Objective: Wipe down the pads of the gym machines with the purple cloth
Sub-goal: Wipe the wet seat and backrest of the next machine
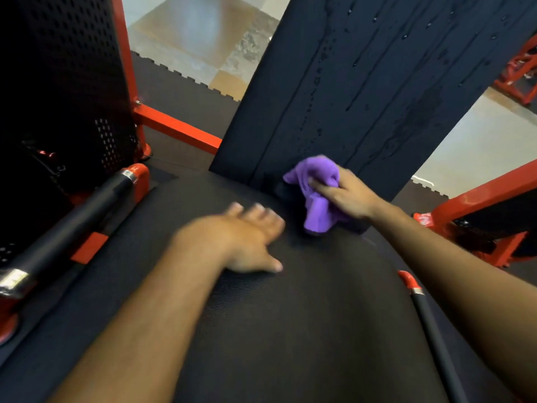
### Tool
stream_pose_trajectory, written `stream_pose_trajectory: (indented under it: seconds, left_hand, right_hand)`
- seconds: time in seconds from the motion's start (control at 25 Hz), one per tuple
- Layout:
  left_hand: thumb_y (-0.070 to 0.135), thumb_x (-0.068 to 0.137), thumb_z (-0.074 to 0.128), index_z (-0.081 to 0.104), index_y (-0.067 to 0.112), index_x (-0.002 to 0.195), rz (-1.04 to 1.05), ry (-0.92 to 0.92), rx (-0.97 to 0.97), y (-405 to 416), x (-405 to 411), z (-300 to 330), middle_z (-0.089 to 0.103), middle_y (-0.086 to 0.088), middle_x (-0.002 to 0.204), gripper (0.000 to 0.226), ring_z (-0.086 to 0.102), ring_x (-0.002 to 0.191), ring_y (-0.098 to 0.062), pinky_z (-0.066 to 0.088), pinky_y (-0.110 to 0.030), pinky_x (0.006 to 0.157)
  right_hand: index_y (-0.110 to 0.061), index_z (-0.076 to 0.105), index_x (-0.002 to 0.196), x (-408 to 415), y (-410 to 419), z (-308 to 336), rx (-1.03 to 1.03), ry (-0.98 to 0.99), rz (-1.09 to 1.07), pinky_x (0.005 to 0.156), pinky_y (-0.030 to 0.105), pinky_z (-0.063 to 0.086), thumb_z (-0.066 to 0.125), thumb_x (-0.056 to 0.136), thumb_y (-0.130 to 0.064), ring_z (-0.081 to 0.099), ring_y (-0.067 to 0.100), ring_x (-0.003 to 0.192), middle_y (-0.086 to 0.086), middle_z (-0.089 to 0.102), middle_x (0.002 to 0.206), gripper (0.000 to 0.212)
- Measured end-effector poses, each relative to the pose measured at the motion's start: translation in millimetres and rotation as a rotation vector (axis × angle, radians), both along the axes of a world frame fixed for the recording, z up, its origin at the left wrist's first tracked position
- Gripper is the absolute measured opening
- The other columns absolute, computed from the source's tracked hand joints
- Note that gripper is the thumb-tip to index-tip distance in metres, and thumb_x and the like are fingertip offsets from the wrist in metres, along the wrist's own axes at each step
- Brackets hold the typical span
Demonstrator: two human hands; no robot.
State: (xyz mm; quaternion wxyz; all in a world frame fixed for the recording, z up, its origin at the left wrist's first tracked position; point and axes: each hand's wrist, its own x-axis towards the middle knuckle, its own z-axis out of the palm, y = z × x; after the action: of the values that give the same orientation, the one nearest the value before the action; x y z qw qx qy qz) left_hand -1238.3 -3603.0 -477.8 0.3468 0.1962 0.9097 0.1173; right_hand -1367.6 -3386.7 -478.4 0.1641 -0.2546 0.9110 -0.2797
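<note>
Two pads make up the machine in front of the person: a seat pad (290, 330) lying flat and a back pad (377, 82) rising from its far edge. At far left stands a perforated black panel (58, 68) in a red frame (177, 128), with a black handle bar (72, 216) just beside the seat pad.

Left hand (241, 239): rests palm down on the seat pad, near its far edge. Its fingers are straight and slightly spread, thumb out to the side. It holds nothing and appears to serve as a brace. The hand is blurred, so finer detail cannot be told.

Purple cloth (316, 196): bunched, sitting at the seam where the seat pad meets the foot of the back pad.

Right hand (345, 196): lies on top of the cloth and presses it into the seam. The fingers are extended over the fabric and close together; whether the thumb pinches cloth underneath cannot be told.

Step in hand, by judgement: wiping the junction of the two pads. Wet streaks and droplets run down the back pad, so its face looks sprayed but not yet wiped.

Next move, by judgement: carry the cloth up the back pad in overlapping strokes, pressing firmly enough to lift the droplets. A second handle bar (430, 327) lies at the right of the seat.
</note>
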Motion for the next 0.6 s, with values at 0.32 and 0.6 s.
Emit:
stream_pose_trajectory:
  seconds: [0.32,0.6]
  left_hand:
    - [0.057,0.104,0.047,-0.015,0.021,0.163,0.121,-0.082,-0.148,-17.6,-4.5,2.4,-0.028,0.001,0.169,0.093,-0.026,0.155,-0.02,-0.009,-0.054,0.127]
    - [0.066,0.098,0.048,-0.019,0.023,0.162,0.124,-0.132,-0.132,-22.5,-3.9,2.8,-0.033,0.004,0.166,0.101,-0.031,0.153,-0.019,-0.014,-0.055,0.125]
  right_hand:
    - [-0.023,0.065,0.102,-16.5,-77.7,-28.5,0.167,-0.449,-0.131,0.076,0.031,0.046,0.06,0.097,-0.043,0.061,0.014,0.082,0.0,0.068,0.095,0.021]
    - [-0.03,0.068,0.104,-12.5,-19.5,-34.9,0.167,-0.251,0.03,0.086,0.032,0.052,0.071,0.089,-0.052,0.066,0.011,0.09,-0.008,0.073,0.096,0.027]
